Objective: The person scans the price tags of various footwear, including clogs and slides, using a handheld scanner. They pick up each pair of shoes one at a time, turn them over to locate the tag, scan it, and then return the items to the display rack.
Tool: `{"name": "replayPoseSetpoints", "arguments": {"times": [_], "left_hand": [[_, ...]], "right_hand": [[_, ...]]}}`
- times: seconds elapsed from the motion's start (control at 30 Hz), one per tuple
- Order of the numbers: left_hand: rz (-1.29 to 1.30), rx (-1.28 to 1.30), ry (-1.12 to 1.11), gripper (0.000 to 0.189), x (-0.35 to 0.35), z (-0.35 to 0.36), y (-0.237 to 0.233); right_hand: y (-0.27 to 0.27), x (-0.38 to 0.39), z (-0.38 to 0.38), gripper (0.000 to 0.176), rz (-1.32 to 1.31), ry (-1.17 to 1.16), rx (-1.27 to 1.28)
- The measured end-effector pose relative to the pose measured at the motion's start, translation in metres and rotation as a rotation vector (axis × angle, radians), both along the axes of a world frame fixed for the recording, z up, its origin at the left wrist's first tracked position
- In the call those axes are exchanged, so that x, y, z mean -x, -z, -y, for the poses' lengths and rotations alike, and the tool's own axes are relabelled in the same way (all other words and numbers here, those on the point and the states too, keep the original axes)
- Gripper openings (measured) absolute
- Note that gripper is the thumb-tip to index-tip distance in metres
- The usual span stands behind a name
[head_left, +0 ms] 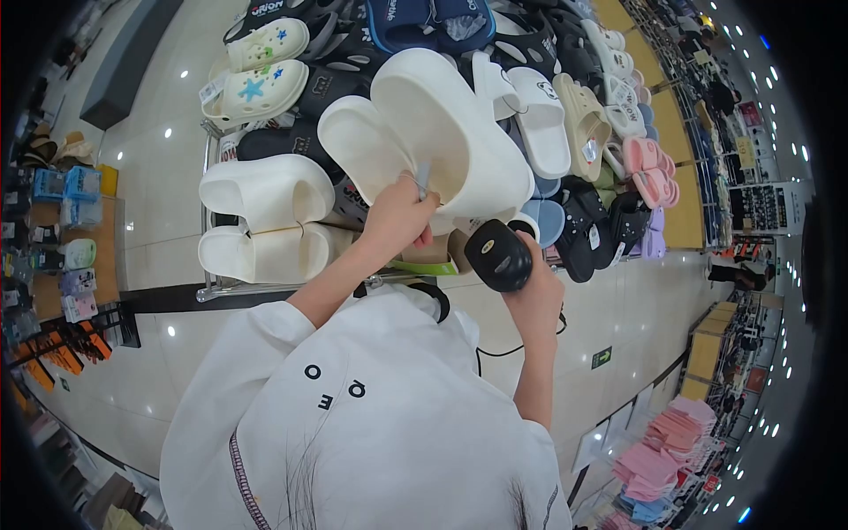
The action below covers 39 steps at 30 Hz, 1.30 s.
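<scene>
My left hand [402,216] is closed in a pinch on a small pale tag [422,175] at the opening of a pair of large white slippers [486,150]. The slippers rest tilted on top of the other shoes, soles turned away from me. In my right hand [541,296] is a black handheld barcode scanner [497,254], fingers wrapped round its grip. Its rounded head is raised just below the slippers, to the right of my left hand. A yellow-green edged card or box [433,265] shows partly between my hands.
A metal-framed rack [238,291] bears piled footwear: white slides [265,190], cream clogs [256,93], black clogs [579,230] and pink slippers [649,172]. A dark cable [503,353] hangs below the scanner. Shelves of goods stand left, and folded pink clothes [667,446] lie at lower right.
</scene>
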<state>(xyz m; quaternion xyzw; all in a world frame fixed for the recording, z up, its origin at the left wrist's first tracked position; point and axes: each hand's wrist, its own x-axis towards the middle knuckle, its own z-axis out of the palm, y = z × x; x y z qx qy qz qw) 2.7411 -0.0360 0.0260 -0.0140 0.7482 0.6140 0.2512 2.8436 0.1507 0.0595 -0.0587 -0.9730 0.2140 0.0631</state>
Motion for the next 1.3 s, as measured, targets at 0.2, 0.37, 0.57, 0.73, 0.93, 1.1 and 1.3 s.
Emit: {"name": "replayPoseSetpoints", "arguments": {"times": [0.2, 0.37, 0.57, 0.73, 0.93, 1.1, 1.3], "left_hand": [[-0.048, 0.016, -0.001, 0.025, -0.002, 0.0, -0.004], [-0.038, -0.169, -0.122, 0.019, -0.001, 0.003, 0.004], [-0.222, -0.062, -0.033, 0.013, 0.008, 0.019, -0.025], [-0.672, 0.324, 0.175, 0.013, 0.027, 0.031, -0.048], [-1.201, 0.989, 0.565, 0.013, 0.053, 0.043, -0.071], [-1.287, 1.291, 1.014, 0.015, 0.074, 0.059, -0.062], [-1.176, 0.906, 1.068, 0.017, 0.087, 0.077, -0.001]], "right_hand": [[0.003, -0.003, -0.003, 0.058, 0.003, 0.034, 0.087], [0.014, -0.016, -0.009, 0.061, -0.086, 0.019, 0.234], [0.028, -0.052, -0.025, 0.063, -0.124, 0.131, 0.491], [0.04, -0.08, -0.039, 0.063, -0.199, 0.316, 0.519], [0.049, -0.092, -0.042, 0.062, -0.252, 0.442, 0.563], [0.06, -0.099, -0.036, 0.062, -0.278, 0.479, 0.556], [0.069, -0.106, -0.026, 0.063, -0.212, 0.49, 0.534]]}}
